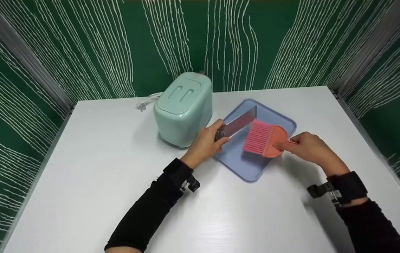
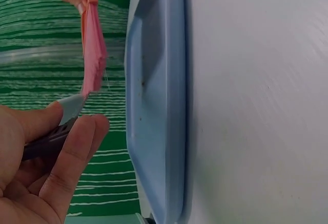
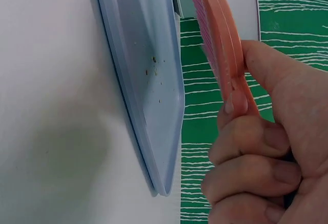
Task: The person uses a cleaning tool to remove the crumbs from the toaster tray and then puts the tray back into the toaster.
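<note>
My left hand point(image 1: 205, 142) grips the dark handle of a knife point(image 1: 240, 123), its flat metal blade reaching over the blue tray point(image 1: 235, 163). In my right hand point(image 1: 309, 149) is an orange hand brush point(image 1: 273, 142) with pink bristles, pinched by its handle. The bristles touch or nearly touch the blade, and both tools are held above the tray. Small dark crumbs point(image 3: 154, 60) lie scattered on the tray floor in the right wrist view. Seen from the left wrist, the brush point(image 2: 93, 49) hangs edge-on beside the blade tip.
A mint-green toaster point(image 1: 186, 105) with a lid stands just left of the tray, close to my left hand. Its white cord and plug point(image 1: 143, 105) lie behind it. Green panels point(image 1: 231, 45) with white wavy lines border the white table point(image 1: 115, 189) at the back and sides.
</note>
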The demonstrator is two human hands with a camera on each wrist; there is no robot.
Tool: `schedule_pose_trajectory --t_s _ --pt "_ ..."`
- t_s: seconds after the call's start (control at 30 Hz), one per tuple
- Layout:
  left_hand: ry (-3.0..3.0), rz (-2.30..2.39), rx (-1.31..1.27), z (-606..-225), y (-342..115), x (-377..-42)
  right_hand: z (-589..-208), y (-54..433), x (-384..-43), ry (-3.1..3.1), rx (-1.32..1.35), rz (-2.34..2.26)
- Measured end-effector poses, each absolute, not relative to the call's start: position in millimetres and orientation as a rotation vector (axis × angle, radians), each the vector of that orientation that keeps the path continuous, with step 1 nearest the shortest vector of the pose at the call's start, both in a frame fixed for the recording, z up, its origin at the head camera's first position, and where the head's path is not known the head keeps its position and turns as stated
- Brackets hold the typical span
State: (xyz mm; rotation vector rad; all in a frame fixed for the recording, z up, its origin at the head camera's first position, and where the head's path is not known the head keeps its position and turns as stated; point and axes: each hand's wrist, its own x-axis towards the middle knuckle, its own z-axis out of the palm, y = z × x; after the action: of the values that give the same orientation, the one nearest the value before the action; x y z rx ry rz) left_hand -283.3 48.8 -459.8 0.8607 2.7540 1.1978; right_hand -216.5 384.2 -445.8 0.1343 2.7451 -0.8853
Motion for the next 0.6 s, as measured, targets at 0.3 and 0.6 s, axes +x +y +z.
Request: schedule_pose_trajectory --t_s 0.3,0.6 --pt "2.868 1.122 0.94 -464.2 46.7 -285.3 -442.0 386.7 -214.5 2.733 0.101 -0.9" --pt "2.908 1.084 1.011 -467.0 45.9 -283.1 -437.1 387.7 -213.3 2.815 0.158 -0.812"
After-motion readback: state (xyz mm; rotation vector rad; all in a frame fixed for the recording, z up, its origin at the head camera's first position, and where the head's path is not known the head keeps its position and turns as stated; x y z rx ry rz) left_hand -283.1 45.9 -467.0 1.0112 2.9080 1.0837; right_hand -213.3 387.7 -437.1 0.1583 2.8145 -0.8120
